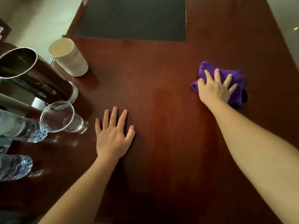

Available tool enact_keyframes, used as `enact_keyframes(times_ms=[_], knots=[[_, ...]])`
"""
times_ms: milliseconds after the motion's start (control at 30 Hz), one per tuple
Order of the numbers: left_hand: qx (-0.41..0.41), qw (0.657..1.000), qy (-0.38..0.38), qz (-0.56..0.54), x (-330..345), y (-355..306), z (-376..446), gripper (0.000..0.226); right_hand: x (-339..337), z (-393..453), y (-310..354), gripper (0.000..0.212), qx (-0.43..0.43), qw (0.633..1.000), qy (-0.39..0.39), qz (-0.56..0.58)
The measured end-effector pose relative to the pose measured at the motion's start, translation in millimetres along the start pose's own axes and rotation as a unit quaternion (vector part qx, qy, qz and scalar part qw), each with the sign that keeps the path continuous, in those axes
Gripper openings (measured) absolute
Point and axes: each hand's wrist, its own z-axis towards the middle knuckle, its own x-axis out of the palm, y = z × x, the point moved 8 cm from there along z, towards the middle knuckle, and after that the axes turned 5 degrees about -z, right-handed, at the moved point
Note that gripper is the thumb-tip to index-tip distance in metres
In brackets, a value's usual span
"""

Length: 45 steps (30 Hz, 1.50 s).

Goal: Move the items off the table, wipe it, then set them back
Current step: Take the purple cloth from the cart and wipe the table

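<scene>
A dark red-brown wooden table (161, 110) fills the view. My right hand (216, 89) presses flat on a folded purple cloth (234, 78) at the table's right side. My left hand (113, 135) lies flat on the wood with fingers spread, holding nothing. Along the left edge stand a white cup (69, 57), a steel jug (32, 73), a clear plastic cup (61, 117) and two water bottles (22, 128) (14, 167).
A black mat (132, 18) is set into the table's far end. A small dark hole (245, 96) shows in the wood just right of the cloth. Pale floor lies beyond the table at the far left and far right.
</scene>
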Motion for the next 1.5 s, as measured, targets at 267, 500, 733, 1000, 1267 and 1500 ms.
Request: enact_keyframes(times_ms=[267,500,733,1000,1267,1500], knots=[[-0.002,1.0,-0.005,0.004,-0.4,-0.8,-0.6,0.068,9.6,-70.2,111.9,0.056,0.003,0.998,-0.007,0.067],[-0.004,1.0,0.003,0.011,1.0,-0.7,0.6,0.067,20.4,-106.7,256.8,0.056,-0.268,0.963,0.009,0.016],[-0.009,1.0,0.008,0.009,-0.8,-2.0,-0.1,0.068,17.7,-71.6,267.3,0.056,-0.251,0.967,0.021,0.022],[-0.009,1.0,0.006,-0.009,-2.3,-3.1,-1.6,0.069,2.8,18.0,148.7,0.055,-0.103,0.994,0.018,0.043],[-0.012,1.0,0.003,-0.011,-3.2,-3.6,-2.2,0.069,0.5,5.6,18.4,0.058,-0.05,0.999,0.003,0.003],[-0.008,1.0,0.005,-0.009,-3.7,-4.4,-1.7,0.069,12.4,-132.8,-2.0,0.056,-0.102,0.995,0.012,-0.012]])
